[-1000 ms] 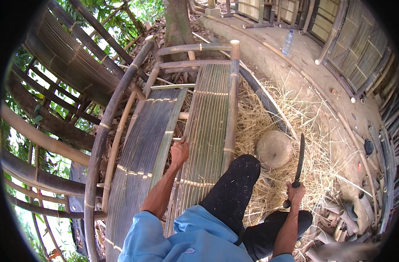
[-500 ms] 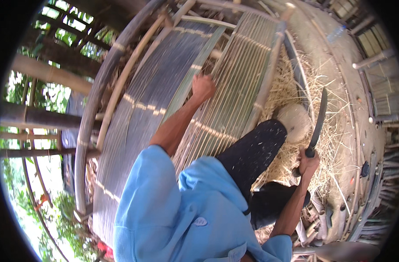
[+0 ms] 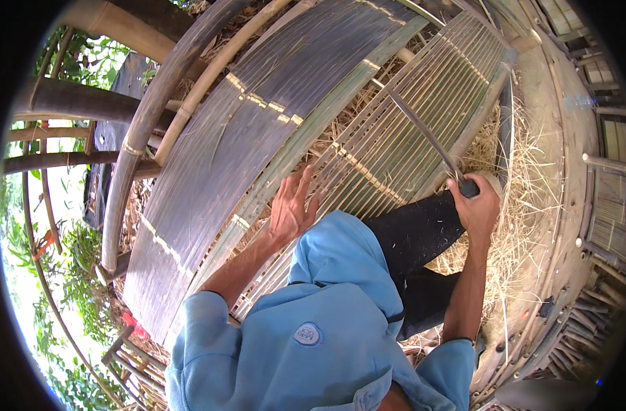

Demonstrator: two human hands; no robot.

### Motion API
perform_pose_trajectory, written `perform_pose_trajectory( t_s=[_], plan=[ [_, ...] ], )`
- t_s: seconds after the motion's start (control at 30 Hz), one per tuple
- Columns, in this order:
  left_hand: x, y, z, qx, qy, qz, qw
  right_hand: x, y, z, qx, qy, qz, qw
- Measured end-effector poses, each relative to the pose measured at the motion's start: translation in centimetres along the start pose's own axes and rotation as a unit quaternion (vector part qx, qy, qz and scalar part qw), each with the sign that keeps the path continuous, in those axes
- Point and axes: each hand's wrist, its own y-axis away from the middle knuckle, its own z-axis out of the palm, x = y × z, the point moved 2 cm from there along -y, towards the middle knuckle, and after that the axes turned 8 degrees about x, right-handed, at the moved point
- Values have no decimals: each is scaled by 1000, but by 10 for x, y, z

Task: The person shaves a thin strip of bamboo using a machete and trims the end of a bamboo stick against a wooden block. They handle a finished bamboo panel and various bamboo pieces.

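My right hand [image 3: 480,211] is closed round the dark handle of a long machete [image 3: 426,130]. Its blade points up and to the left across a panel of narrow green bamboo slats [image 3: 429,113]; whether it touches them I cannot tell. My left hand [image 3: 292,211] has its fingers stretched out over the near left part of the slats, with nothing visible in it. Beside it runs a pale green bamboo strip [image 3: 313,130]. Further left lies a wide panel of fine grey strips [image 3: 258,116], bound across with light lashings [image 3: 265,104].
Curved wooden poles [image 3: 145,116] border the grey panel on the left, with foliage beyond. Loose straw [image 3: 525,178] covers the ground at right, near stacked bamboo sticks [image 3: 590,308]. My dark-trousered leg [image 3: 419,229] rests between my hands.
My left hand has drawn back toward me and its fingers have spread. The right hand has swung the machete up and leftward from over the straw to over the slats. The view has shifted.
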Motion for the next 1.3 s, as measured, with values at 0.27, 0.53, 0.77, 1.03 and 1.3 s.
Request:
perform_pose_trajectory(
  t_s=[0.27,0.53,0.77,1.03,1.3],
  plan=[
    [-10,57,12,-47,-6,-157,986,39,-30,68,-33,-35,35,998],
    [-11,63,61,-34,-169,-249,953,43,-51,120,-42,-129,83,987],
    [-3,53,53,-18,-161,-248,955,21,-56,117,9,-44,-124,991],
    [-8,69,43,20,-117,-273,955,-88,-19,143,-269,-158,-263,913],
    [-17,116,28,145,-158,-335,917,-155,45,203,-345,-170,-485,785]
  ],
)
